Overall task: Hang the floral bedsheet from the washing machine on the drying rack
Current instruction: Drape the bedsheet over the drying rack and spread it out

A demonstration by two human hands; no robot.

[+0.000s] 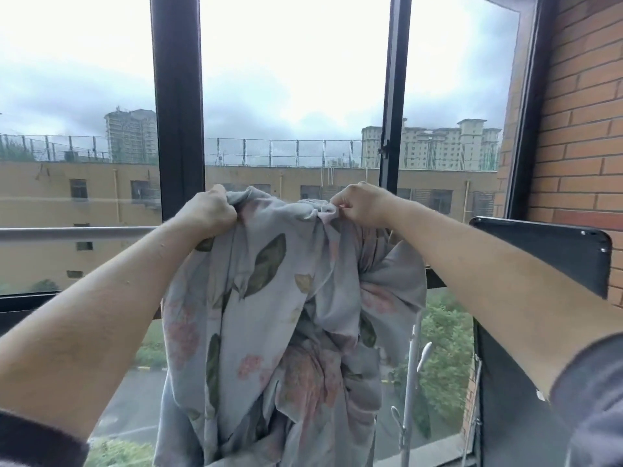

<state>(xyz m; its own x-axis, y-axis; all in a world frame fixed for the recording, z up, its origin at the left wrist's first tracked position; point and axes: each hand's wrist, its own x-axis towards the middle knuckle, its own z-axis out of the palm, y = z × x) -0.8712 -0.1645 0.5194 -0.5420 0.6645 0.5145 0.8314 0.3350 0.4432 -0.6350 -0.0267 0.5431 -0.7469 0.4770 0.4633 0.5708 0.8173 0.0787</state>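
Observation:
The floral bedsheet (269,315), pale grey with pink flowers and green leaves, hangs bunched and twisted in front of me, draped down past the bottom of the view. My left hand (210,210) is clenched on its top edge at the left. My right hand (360,205) pinches a gathered fold of the top edge at the right. Both hands are held up at about the height of a silver horizontal rail (77,233) that runs behind the sheet. Whether the sheet lies over the rail is hidden by the cloth.
Large windows with dark frames (178,106) stand straight ahead. A brick wall (580,129) rises at the right, with a black bracket or panel (546,251) below it. Thin metal rack poles (409,392) stand at the lower right.

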